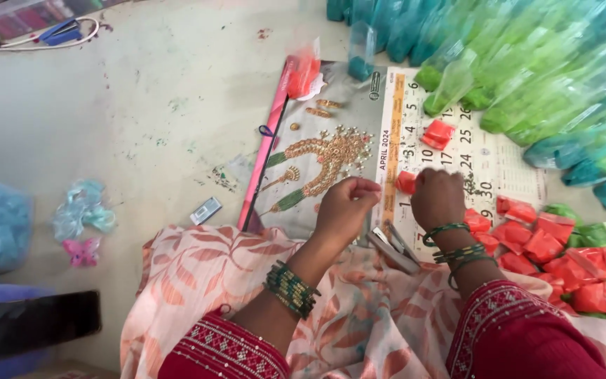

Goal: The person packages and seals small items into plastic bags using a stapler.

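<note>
Pinching red packet (pixel 406 182) between hands

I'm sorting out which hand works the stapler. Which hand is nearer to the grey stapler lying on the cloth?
Right. The right hand is just above the stapler, its wrist close beside it. The left hand lies up and to the left, a little farther off.

Glossy clear-plastic red packet (pixel 406 182); glossy paper calendar (pixel 485 165); metal stapler (pixel 394 247).
</note>
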